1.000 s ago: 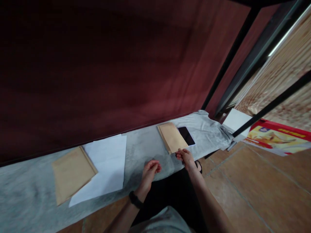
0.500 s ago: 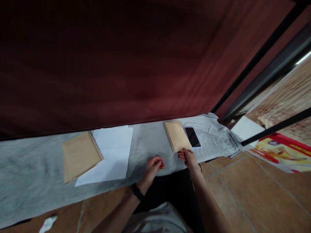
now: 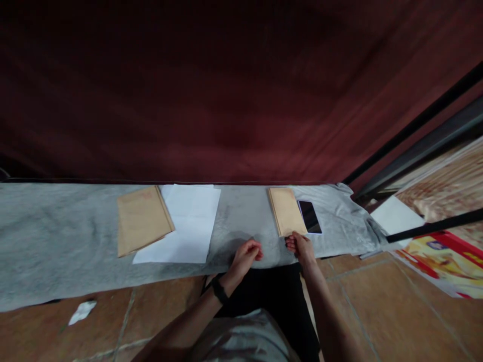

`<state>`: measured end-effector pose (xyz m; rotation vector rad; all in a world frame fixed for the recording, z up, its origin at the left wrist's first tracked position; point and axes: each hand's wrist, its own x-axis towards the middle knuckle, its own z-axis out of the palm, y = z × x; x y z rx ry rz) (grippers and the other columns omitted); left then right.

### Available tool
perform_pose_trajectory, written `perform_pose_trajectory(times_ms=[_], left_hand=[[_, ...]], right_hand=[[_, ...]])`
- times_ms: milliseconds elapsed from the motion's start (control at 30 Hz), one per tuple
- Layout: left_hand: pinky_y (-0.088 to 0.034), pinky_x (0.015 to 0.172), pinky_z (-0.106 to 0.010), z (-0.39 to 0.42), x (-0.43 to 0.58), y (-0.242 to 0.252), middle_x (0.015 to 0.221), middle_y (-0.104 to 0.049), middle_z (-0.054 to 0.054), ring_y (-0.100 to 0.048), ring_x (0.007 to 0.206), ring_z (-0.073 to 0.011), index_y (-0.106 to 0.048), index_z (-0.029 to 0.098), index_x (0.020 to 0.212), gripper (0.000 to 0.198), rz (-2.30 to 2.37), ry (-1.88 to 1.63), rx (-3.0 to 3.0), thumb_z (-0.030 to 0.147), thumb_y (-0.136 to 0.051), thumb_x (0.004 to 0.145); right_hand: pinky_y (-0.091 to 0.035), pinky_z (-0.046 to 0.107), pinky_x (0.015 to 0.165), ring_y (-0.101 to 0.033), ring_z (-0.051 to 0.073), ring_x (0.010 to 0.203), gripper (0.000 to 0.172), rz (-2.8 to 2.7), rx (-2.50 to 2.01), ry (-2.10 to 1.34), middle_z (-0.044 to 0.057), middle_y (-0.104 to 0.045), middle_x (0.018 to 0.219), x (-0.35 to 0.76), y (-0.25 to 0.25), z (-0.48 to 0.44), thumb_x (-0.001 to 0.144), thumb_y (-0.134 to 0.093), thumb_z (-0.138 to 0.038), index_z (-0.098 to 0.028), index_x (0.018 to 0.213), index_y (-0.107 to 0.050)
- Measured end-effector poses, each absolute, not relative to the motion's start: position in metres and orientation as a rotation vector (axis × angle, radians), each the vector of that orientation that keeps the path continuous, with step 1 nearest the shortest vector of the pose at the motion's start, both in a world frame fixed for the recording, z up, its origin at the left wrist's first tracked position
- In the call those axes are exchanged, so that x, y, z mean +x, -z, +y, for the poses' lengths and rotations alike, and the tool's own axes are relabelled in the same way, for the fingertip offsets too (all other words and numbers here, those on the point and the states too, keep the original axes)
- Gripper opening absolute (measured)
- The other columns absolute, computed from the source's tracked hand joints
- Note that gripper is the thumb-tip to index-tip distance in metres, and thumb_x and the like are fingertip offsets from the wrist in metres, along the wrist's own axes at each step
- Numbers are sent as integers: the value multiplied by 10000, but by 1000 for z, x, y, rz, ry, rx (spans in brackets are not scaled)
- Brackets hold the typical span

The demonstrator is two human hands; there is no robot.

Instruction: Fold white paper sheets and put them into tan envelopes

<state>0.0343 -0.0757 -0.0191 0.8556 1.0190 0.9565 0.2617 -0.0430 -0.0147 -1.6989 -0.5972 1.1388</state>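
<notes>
My right hand (image 3: 299, 245) pinches the near edge of a stack of brown envelopes (image 3: 286, 210) that lies on a grey cloth (image 3: 56, 236). My left hand (image 3: 247, 254) hovers just left of it with fingers curled and nothing visible in them; a black band sits on that wrist. A dark phone (image 3: 310, 216) lies right beside the stack. Farther left, another brown envelope (image 3: 141, 219) rests partly over sheets of white paper (image 3: 188, 223).
A dark red curtain (image 3: 226, 90) hangs behind the cloth. Black metal bars (image 3: 418, 146) run at the right, with a white sheet (image 3: 396, 216) and a red and yellow printed box (image 3: 441, 256) beyond. A crumpled paper scrap (image 3: 83, 311) lies on the tiled floor.
The view has swung left and levelled, bringing more of the cloth and a floor scrap into view. Both hands keep their places at the right-hand envelope stack.
</notes>
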Motion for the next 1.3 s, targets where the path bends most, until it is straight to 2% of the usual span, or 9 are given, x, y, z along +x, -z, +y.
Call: perform_pose_trajectory(times_ms=[133, 233, 333, 433, 500, 600, 867, 1033, 1300], left_hand=[[-562, 721, -303, -73, 16, 11, 862, -704, -53, -688, 766, -178, -670, 186, 954, 203, 1180, -910, 1233, 319, -521, 915], [-521, 957, -376, -70, -10, 0, 1119, -703, -90, -667, 1037, -217, -672, 200, 1103, 263, 1416, -865, 1778, 218, -464, 943], [-377, 1135, -478, -70, -41, -6, 1417, -567, -149, -479, 1359, -295, -588, 163, 1322, 390, 1775, -681, 2153, 210, -477, 951], [-306, 1151, -584, -74, -67, -3, 1554, -404, -213, -314, 1467, -381, -473, 98, 1448, 527, 2169, -406, 2183, 299, -508, 962], [-308, 1124, -625, -78, -79, 1, 1549, -383, -264, -328, 1447, -428, -446, 51, 1461, 601, 2344, -252, 2121, 391, -510, 971], [-370, 1077, -595, -82, -85, 3, 1493, -439, -300, -430, 1372, -440, -459, 13, 1440, 608, 2433, -120, 2079, 422, -473, 991], [-526, 864, -386, -77, -82, -20, 1234, -624, -224, -607, 1120, -302, -596, 55, 1192, 309, 2371, -21, 2070, 92, -395, 960], [-541, 807, -351, -74, -89, -30, 1135, -649, -167, -621, 1062, -274, -577, 83, 1200, 289, 2305, -23, 2051, 175, -417, 977], [-524, 790, -325, -62, -89, -48, 1035, -702, -107, -681, 973, -240, -631, 169, 1194, 309, 2273, -46, 1944, 182, -435, 955]], right_hand=[[-520, 207, 409, -615, 131, 396, 247, -527, -1714, -1138, 36, -669, 516, 261, 18, -45, 786, -671, -348, -172, 623, -614], [-523, 202, 417, -610, 123, 394, 232, -524, -1705, -1133, 22, -673, 520, 260, 21, -47, 766, -673, -358, -164, 647, -627], [-536, 202, 435, -624, 123, 412, 231, -543, -1692, -1130, 15, -686, 538, 260, 25, -51, 748, -683, -377, -159, 684, -643], [-542, 201, 442, -626, 122, 418, 245, -561, -1680, -1126, 9, -686, 537, 261, 30, -53, 733, -694, -396, -154, 714, -655], [-547, 204, 446, -627, 123, 424, 261, -575, -1675, -1121, 8, -687, 539, 262, 34, -54, 724, -705, -408, -151, 725, -662], [-548, 211, 443, -627, 127, 430, 298, -600, -1669, -1107, 10, -691, 548, 264, 38, -55, 709, -723, -441, -149, 733, -669], [-548, 229, 440, -639, 144, 450, 412, -674, -1646, -1043, 22, -699, 568, 262, 41, -60, 678, -732, -546, -145, 753, -672], [-548, 235, 449, -641, 151, 458, 453, -702, -1666, -1005, 27, -699, 569, 259, 38, -63, 679, -719, -592, -149, 755, -670], [-536, 244, 488, -630, 140, 481, 548, -798, -1637, -974, 20, -692, 586, 258, 40, -68, 694, -691, -690, -149, 782, -672]])
